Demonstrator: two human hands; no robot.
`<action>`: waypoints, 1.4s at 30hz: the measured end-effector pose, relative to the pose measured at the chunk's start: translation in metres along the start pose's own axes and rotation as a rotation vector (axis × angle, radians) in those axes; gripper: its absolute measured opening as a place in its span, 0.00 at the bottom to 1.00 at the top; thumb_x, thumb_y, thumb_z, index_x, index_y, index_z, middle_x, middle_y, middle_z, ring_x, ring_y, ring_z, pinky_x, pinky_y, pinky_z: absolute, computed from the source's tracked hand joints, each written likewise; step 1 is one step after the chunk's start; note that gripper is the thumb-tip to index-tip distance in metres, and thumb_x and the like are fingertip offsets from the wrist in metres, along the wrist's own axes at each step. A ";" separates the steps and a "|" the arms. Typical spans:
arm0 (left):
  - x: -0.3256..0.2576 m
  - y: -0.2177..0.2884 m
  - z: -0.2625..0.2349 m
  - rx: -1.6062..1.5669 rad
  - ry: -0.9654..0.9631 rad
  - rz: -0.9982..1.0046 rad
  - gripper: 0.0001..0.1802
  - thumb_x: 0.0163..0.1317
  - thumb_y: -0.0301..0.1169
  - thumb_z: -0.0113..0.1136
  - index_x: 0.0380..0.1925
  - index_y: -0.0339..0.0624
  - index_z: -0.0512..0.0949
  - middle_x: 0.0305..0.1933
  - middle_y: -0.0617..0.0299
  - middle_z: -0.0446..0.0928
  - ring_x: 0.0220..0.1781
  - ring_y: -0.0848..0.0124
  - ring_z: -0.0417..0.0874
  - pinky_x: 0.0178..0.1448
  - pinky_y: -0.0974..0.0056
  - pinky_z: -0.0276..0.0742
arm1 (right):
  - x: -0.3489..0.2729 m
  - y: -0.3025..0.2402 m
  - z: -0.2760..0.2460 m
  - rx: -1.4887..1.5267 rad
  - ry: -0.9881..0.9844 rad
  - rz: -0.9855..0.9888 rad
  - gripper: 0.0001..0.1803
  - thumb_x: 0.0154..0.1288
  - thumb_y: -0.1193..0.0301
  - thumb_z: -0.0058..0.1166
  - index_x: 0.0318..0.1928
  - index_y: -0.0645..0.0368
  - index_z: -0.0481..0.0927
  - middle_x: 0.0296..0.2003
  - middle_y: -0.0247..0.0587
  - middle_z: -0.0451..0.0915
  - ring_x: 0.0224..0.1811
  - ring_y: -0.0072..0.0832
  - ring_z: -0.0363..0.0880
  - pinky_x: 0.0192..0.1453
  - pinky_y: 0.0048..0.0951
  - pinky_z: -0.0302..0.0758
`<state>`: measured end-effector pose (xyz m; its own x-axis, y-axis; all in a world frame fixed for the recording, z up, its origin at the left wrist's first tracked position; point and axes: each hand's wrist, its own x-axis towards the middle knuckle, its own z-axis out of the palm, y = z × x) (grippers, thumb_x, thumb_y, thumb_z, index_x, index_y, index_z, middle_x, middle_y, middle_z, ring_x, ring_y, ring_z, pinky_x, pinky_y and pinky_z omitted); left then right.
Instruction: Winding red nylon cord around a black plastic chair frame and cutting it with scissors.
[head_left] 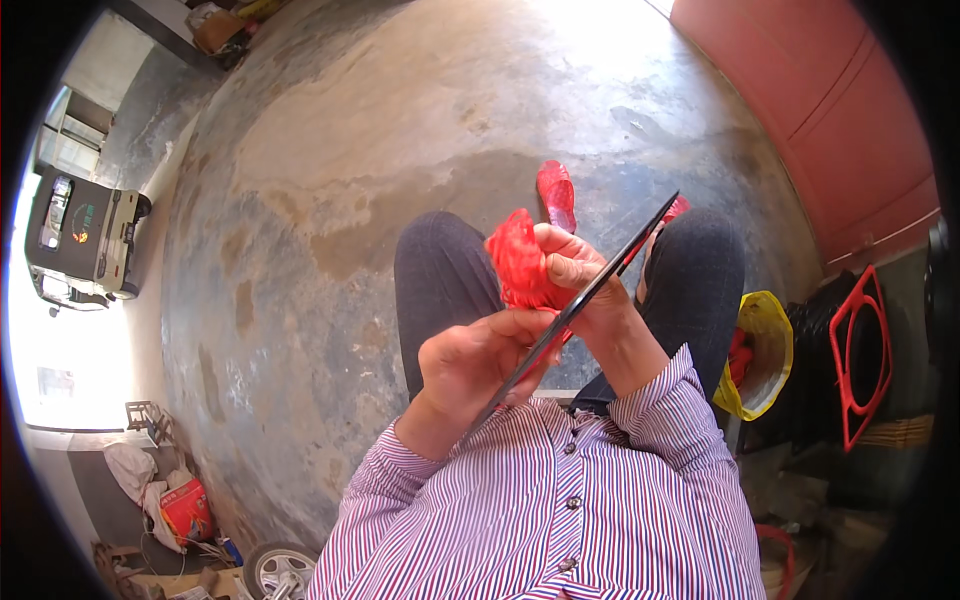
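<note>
Above my lap, my right hand pinches a bunched red piece between thumb and fingers. It looks soft and ruffled, like cloth or thin plastic; its exact kind does not show. A thin black flat panel, seen nearly edge-on, slants from my chest up to the right, crossing in front of my right hand. My left hand is closed at the panel's lower part, fingers curled beneath the red piece. A bit of red also shows along the panel's edge. The panel's broad face is hidden.
At my right stands a yellow-rimmed bag with red pieces inside, beside a red frame and black material. A red wall or door rises beyond. A small vehicle is at far left; a wheel and a red bucket-like container lie lower left.
</note>
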<state>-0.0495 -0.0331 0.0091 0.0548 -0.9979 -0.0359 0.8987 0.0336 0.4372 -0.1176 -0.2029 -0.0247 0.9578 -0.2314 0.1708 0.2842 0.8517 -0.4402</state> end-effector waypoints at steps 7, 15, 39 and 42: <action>0.001 -0.018 0.000 -0.411 0.097 -0.082 0.51 0.65 0.66 0.44 0.66 0.25 0.63 0.69 0.42 0.67 0.65 0.48 0.75 0.72 0.46 0.66 | 0.018 -0.010 0.008 -0.290 -0.395 -0.004 0.12 0.61 0.65 0.62 0.32 0.62 0.88 0.53 0.54 0.80 0.63 0.43 0.70 0.72 0.48 0.56; 0.009 -0.019 0.002 -0.122 0.287 0.007 0.29 0.74 0.41 0.50 0.68 0.37 0.60 0.64 0.48 0.71 0.64 0.55 0.76 0.65 0.46 0.78 | 0.020 -0.012 0.009 -0.472 -0.431 -0.101 0.16 0.52 0.62 0.72 0.36 0.60 0.87 0.56 0.52 0.78 0.64 0.43 0.69 0.72 0.48 0.58; -0.006 0.009 -0.002 0.185 0.228 0.184 0.30 0.61 0.38 0.63 0.62 0.41 0.70 0.39 0.62 0.80 0.23 0.75 0.73 0.23 0.71 0.63 | -0.017 0.009 -0.012 -0.311 0.327 0.063 0.16 0.62 0.75 0.64 0.50 0.64 0.77 0.45 0.38 0.82 0.47 0.25 0.82 0.55 0.29 0.77; -0.011 0.015 -0.010 0.249 0.295 0.266 0.32 0.61 0.42 0.61 0.63 0.38 0.70 0.37 0.58 0.79 0.18 0.75 0.69 0.21 0.70 0.61 | -0.023 0.000 -0.003 -0.387 0.176 0.046 0.21 0.59 0.76 0.68 0.52 0.62 0.76 0.47 0.37 0.82 0.49 0.24 0.81 0.56 0.28 0.77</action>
<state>-0.0320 -0.0213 0.0070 0.4230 -0.8966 -0.1311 0.7069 0.2360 0.6668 -0.1399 -0.1990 -0.0311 0.9531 -0.3025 0.0047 0.2042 0.6317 -0.7479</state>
